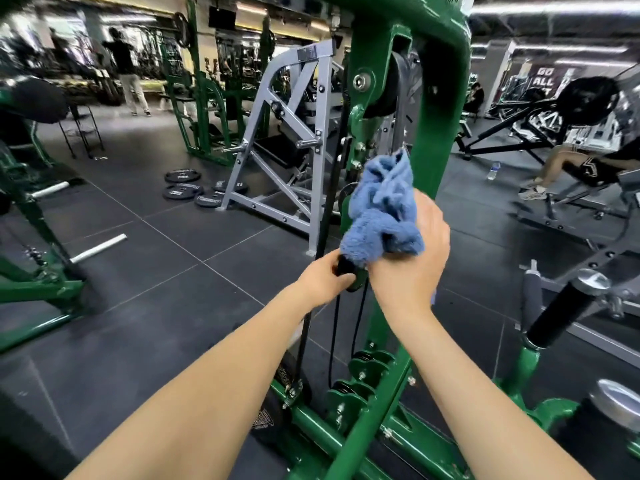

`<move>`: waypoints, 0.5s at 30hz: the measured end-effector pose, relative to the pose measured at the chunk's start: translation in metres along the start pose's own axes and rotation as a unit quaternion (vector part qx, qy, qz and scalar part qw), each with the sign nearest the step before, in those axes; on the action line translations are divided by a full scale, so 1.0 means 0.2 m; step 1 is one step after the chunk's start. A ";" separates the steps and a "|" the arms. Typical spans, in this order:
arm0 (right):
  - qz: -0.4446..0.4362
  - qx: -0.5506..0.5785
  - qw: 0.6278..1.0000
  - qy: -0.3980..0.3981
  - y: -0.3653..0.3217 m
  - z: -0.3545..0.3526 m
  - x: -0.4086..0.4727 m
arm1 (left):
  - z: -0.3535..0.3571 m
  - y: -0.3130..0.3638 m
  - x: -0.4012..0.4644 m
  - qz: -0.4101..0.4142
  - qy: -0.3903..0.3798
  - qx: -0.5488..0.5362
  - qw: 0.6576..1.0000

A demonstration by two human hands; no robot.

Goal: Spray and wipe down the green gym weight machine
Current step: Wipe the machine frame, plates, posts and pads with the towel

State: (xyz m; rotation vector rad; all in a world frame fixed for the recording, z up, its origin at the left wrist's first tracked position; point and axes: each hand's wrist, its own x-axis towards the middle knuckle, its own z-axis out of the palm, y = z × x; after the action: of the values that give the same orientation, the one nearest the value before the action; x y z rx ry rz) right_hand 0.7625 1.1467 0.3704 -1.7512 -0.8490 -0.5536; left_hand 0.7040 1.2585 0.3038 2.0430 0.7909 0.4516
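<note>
While left hand (323,277) grips black knob (345,265), right hand (412,249) presses clutched blue cloth (382,206) against green upright (431,140).

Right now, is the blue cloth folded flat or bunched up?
Bunched up: the blue cloth shows deep creases and loose lobes, gripped by the right hand against the green upright.

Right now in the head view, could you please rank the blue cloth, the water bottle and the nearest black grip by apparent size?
1. Blue cloth and black grip: look alike, both near the camera.
2. Water bottle: smallest, though it stands far off.
</note>
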 end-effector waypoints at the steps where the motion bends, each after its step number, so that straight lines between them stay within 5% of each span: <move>1: -0.042 -0.085 0.995 -0.012 -0.02 0.01 0.03 | -0.03 0.03 -0.01 0.014 0.006 -0.032 0.999; 4: -0.136 -0.220 0.963 -0.082 0.03 0.08 -0.01 | -0.11 0.15 -0.07 0.022 0.067 -0.133 0.989; 8: -0.163 -0.290 0.926 -0.179 0.21 0.06 -0.17 | -0.14 0.18 -0.07 -0.057 0.000 -0.289 0.956; 10: -0.123 -0.307 0.918 -0.219 0.28 0.00 -0.23 | -0.16 0.17 -0.10 -0.066 0.006 -0.275 0.959; 15: -0.125 -0.132 0.983 -0.033 0.10 -0.12 -0.13 | -0.22 0.17 -0.06 -0.106 0.008 -0.335 0.936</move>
State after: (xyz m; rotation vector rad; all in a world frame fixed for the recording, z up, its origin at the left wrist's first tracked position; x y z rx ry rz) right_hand 0.7612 1.1135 0.3476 -1.9227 -1.0913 -0.8065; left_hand 0.6810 1.2626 0.3556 1.3085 0.7287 0.5270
